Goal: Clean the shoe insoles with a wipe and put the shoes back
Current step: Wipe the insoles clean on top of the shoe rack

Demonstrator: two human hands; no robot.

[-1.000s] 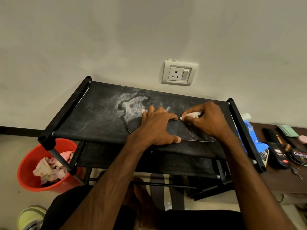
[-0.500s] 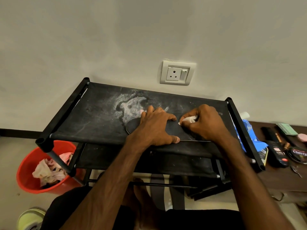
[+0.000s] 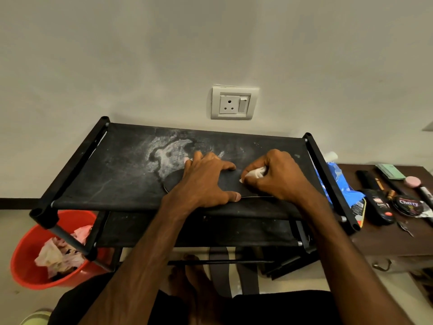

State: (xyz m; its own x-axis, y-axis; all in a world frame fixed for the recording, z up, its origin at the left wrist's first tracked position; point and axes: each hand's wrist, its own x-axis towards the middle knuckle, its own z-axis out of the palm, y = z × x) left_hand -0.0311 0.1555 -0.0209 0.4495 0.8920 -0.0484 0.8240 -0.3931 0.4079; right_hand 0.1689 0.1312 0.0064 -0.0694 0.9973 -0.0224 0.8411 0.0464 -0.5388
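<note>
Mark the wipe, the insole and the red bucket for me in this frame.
wipe (image 3: pixel 256 172): head view, white wad gripped by the right hand (image 3: pixel 278 178).
insole (image 3: pixel 175 181): head view, rounded end beside the left hand (image 3: pixel 206 181).
red bucket (image 3: pixel 70 220): head view, bare inner wall.

insole (image 3: pixel 174 182) x1, wipe (image 3: pixel 256 172) x1, hands (image 3: pixel 206 181) (image 3: pixel 277 177) x2

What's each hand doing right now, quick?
Left hand: open, pressing flat on the insole.
Right hand: closed, gripping the white wipe.
</note>
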